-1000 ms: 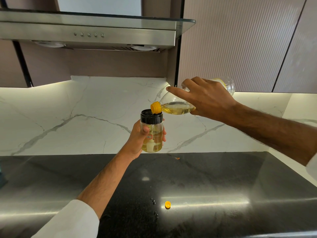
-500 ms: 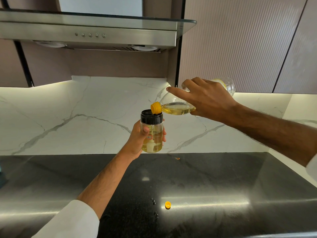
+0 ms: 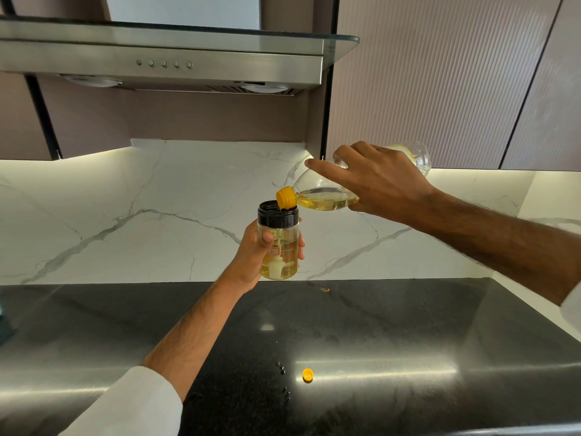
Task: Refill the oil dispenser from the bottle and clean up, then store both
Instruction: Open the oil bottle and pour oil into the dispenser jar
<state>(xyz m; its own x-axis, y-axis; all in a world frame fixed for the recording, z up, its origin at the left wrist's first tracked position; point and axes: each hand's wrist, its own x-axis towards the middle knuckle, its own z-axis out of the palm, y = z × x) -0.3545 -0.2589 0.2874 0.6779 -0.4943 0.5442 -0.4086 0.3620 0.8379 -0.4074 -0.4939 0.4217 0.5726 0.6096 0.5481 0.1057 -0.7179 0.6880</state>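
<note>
Oil dispenser [image 3: 278,243]: held upright above the worktop [image 3: 393,325], left hand [image 3: 254,256] fingers wrapped round it to steady the mouth. Bottle [image 3: 327,198]: tipped by right hand [image 3: 377,184], fingers curled round it, spout over the opening; oil apparently pouring. Loose yellow cap [image 3: 308,374] lay below.

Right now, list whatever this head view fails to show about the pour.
- Middle of the clear plastic oil bottle: covered by the right hand, so its label is unreadable.
- Back of the clear black-collared oil dispenser: wrapped by the left hand.
- Small red-edged sticker on the dispenser: writing too small to read.
- Yellow neck over the collar: whether they touch is unclear.
- Dark object: cut off by the left edge.
</note>
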